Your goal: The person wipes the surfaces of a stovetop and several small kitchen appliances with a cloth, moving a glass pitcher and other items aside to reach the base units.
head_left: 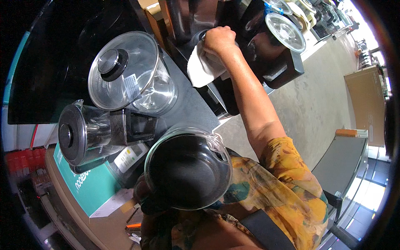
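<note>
My right hand [221,39] is closed on a white cloth [204,64] and presses it at the top of a dark, glossy appliance [225,98]. The cloth hangs down below my fingers. Close to my chest is a round glass pot [187,171], its rim facing up and its inside looking dark. My left hand [141,189] lies in deep shadow against the pot's lower left side and holds it there; its fingers are mostly hidden. Left of the pot stands a glass jug [96,129] with a black lid and black handle.
A large clear container with a knobbed glass lid [137,54] stands on the grey tabletop [183,110]. Below the jug is a teal box [87,183]. Another clear lid [285,32] tops a black appliance at the far right. Cartons [366,104] and a grey cabinet [339,164] stand along the right.
</note>
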Motion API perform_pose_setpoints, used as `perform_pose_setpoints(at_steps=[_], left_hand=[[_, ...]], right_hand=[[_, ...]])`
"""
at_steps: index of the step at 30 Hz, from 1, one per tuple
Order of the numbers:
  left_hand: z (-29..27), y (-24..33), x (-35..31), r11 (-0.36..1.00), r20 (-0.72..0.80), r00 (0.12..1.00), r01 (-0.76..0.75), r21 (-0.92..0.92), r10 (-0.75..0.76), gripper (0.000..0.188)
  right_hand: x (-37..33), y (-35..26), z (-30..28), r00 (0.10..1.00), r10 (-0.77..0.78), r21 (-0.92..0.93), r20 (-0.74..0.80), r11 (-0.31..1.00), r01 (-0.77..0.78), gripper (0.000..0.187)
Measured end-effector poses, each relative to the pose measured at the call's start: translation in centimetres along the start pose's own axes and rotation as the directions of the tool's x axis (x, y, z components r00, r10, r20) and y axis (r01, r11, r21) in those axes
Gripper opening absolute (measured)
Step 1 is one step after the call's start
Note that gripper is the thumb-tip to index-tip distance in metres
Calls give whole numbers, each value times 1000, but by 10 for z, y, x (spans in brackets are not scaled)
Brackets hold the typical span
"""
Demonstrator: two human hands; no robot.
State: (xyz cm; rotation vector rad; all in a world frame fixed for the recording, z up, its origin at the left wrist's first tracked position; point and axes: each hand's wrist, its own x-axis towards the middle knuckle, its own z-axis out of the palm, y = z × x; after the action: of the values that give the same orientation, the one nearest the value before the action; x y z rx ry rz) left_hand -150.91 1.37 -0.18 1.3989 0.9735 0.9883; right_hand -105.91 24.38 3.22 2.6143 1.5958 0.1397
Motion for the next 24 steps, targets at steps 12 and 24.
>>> perform_pose_setpoints(at_steps=[12, 24], left_hand=[[5, 3, 1, 1000, -22, 1000, 5, -10, -5, 52], [12, 4, -3, 1000, -47, 999, 1, -11, -1, 54]], right_hand=[[-34, -51, 5, 593, -579, -70, -560, 746, 662, 17], [-3, -93, 14, 688, -631, -201, -358, 772, 603, 20]])
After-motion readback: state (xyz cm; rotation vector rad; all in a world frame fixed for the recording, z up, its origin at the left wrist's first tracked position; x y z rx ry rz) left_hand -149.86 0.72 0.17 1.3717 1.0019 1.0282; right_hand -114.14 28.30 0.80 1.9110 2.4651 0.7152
